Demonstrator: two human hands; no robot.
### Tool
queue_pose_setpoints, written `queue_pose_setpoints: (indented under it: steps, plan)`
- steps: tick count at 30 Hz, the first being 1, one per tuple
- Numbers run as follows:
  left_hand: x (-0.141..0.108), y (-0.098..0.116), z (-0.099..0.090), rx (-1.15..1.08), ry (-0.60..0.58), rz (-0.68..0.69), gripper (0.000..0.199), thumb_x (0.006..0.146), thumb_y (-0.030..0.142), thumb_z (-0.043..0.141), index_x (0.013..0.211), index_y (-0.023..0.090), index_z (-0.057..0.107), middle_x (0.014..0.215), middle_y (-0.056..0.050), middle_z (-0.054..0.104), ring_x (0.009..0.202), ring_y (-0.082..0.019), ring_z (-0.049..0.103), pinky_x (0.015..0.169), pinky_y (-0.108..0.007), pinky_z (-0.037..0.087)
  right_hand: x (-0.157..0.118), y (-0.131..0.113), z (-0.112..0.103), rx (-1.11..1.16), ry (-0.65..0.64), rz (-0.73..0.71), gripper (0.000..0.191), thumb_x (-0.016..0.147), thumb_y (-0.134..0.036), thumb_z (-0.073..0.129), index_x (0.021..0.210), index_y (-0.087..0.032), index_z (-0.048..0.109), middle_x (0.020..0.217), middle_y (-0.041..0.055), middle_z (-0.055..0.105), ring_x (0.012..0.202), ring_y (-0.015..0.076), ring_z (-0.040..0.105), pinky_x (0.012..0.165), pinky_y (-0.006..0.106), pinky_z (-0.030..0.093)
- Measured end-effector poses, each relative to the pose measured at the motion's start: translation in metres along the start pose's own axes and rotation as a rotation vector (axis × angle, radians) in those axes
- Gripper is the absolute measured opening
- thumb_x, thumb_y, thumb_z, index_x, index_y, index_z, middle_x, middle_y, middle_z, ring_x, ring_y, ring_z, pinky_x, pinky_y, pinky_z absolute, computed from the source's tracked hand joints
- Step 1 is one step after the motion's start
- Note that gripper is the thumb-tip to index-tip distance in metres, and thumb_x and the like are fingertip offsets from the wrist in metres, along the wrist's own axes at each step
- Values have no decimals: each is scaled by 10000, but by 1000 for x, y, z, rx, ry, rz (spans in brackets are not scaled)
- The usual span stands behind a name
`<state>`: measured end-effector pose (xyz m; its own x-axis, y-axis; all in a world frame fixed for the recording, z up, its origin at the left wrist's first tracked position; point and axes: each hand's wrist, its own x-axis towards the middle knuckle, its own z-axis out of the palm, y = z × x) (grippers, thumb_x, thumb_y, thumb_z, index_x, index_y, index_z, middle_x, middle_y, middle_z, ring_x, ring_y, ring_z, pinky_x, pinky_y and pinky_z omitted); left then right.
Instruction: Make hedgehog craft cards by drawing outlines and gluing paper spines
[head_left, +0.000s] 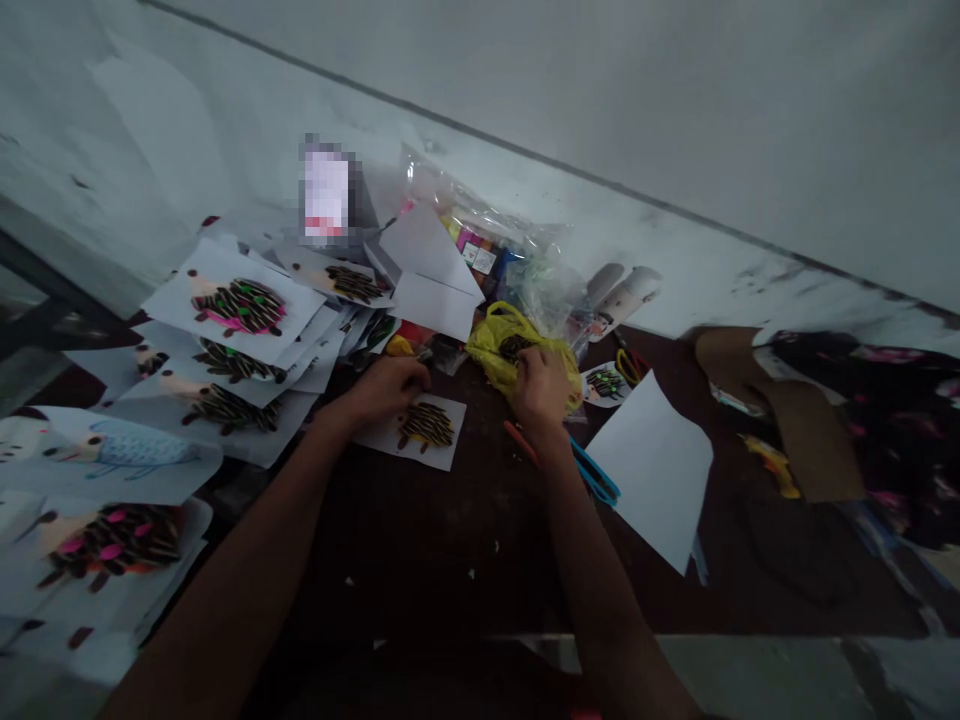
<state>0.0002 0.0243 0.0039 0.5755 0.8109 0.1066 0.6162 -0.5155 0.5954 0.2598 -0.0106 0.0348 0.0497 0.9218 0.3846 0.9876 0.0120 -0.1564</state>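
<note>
here we are at the dark table (420,560), both bare arms stretched across it. the right hand (541,385) is down at the mouth of the crumpled yellow bag (491,345), fingers pointing in among the dark seeds (514,346); whether they pinch one, i cannot tell from here. over to the left hand (390,388): its fingers are curled above the upper left part of a small white card (442,450), and i cannot tell whether anything sits between them. the card lies flat on the table, between the two forearms and just left of the bag, with a patch of striped seeds (426,425) covering its middle.

off to the left there's a messy pile of pictures (240,300), several with seed-covered animal bodies, the top one dotted green and edged pink. nearer the front of that side, a drawing with a blue scaly body (142,450). behind the yellow bag, a clear plastic bag (540,290) slumps towards the wall (480,165). right of the right forearm, blue handles (596,472) poke out just beside a blank white sheet (652,470), and farther right a yellow tool (772,465) lies against brown cardboard (810,440), with dark, pink-patterned cloth (900,430) heaped beyond.
</note>
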Motion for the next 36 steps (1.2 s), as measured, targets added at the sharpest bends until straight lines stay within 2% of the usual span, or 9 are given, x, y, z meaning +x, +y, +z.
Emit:
queue_pose_setpoints:
  steps: [3,6,10,15,18,22,28,33,36]
  plan:
    - [-1,2,-2,-15,-12,-20,207,777,115,550,860,175,730,861,-43,730,797,-181,646,737,-266,468,9,1,3,21,-2,21,258,938,-159,481,1049,-180,713,985,108,672,922,245,558,809,341,401]
    - [-2,5,-5,-35,-18,-45,212,775,112,550,866,174,731,880,-43,733,794,-175,648,745,-265,475,6,-1,3,58,12,26,291,930,-152,477,1107,-173,707,1062,118,668,974,250,566,845,350,409]
    - [-4,9,-7,-70,-11,-62,222,762,107,552,866,177,734,891,-48,734,811,-185,654,763,-280,487,-11,-2,-3,103,34,22,278,943,-185,472,1093,-164,705,1020,120,670,964,252,574,846,358,418]
    - [-4,3,-3,-166,72,-47,204,792,151,541,857,178,733,877,-51,726,805,-193,654,758,-304,503,-38,-12,-4,172,7,16,218,951,-227,499,903,-178,706,887,101,681,867,237,595,808,347,443]
    - [-2,-3,-1,-210,147,-40,225,815,162,521,891,173,732,894,-55,724,823,-190,651,783,-315,511,-52,-22,4,245,44,-24,261,958,-194,446,972,-181,707,927,100,691,910,232,609,860,360,469]
    - [0,-5,0,-201,172,-55,240,823,160,518,907,168,742,896,-55,737,823,-192,654,805,-326,518,-62,-30,14,320,50,-68,322,936,-116,410,1065,-173,699,1004,101,701,971,216,628,902,354,487]
    - [1,-5,5,-132,204,-61,270,808,141,498,882,183,754,901,-55,744,855,-206,659,824,-332,516,-68,-27,19,277,-36,-63,271,968,-160,462,1077,-168,710,1014,99,732,950,207,652,896,324,489]
    - [2,-7,8,-104,197,-54,265,814,157,501,900,168,751,929,-81,732,872,-223,657,843,-356,512,-69,-26,21,213,-45,-40,264,980,-175,465,1084,-177,708,990,89,738,914,196,652,855,291,466]
    - [2,-8,8,-134,205,-99,247,838,192,510,930,171,739,857,-60,723,800,-206,646,790,-333,502,-70,-26,22,167,-67,-19,242,987,-216,485,1079,-187,706,927,77,741,850,192,655,796,283,457]
